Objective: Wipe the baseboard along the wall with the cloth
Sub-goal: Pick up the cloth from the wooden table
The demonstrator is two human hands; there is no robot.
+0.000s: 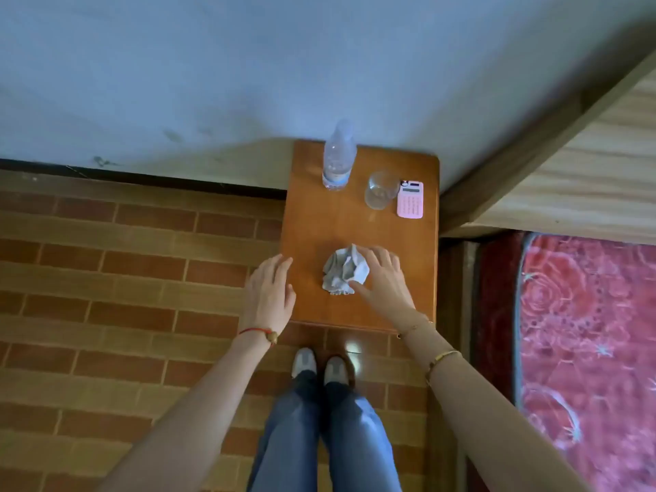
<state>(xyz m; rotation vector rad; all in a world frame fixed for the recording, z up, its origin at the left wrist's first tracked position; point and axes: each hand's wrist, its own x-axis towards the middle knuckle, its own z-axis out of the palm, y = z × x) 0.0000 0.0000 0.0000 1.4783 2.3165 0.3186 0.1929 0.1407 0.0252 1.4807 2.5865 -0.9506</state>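
Right hand (381,275) with fingers spread touching crumpled cloth (342,270) on the surface (312,221), left hand (271,291) open beside its edge, dark baseboard (142,177) at the wall

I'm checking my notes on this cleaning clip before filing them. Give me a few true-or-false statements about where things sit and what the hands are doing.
1. The crumpled grey cloth lies on the small brown wooden table. True.
2. The right hand touches the cloth. True.
3. The left hand holds the clear plastic water bottle. False: it hovers open at the table's left edge, and the bottle stands untouched.
4. The pink calculator lies on the floor. False: it lies on the table beside the clear drinking glass.
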